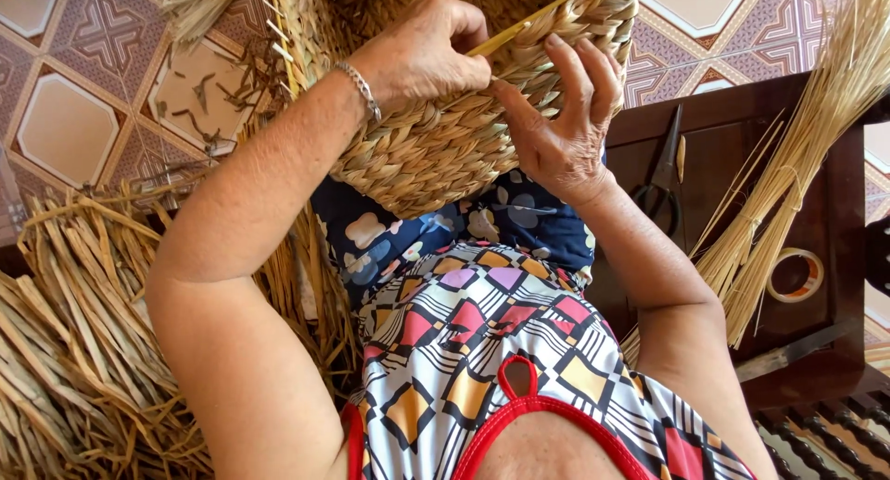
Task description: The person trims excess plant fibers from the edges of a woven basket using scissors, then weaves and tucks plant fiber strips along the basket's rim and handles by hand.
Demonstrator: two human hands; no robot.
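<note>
A woven straw basket of braided fibre rests on my lap, tilted toward me. My left hand, with a metal bracelet on the wrist, is closed on a thin yellow strip that pokes through the basket's braided rim. My right hand presses its fingers and thumb against the rim right beside the strip, gripping the weave. Both hands touch the basket near its upper edge.
A heap of dried straw lies at my left on the patterned tile floor. At right, a dark wooden table carries black scissors, a tied bundle of straw stalks, a tape roll and a flat blade.
</note>
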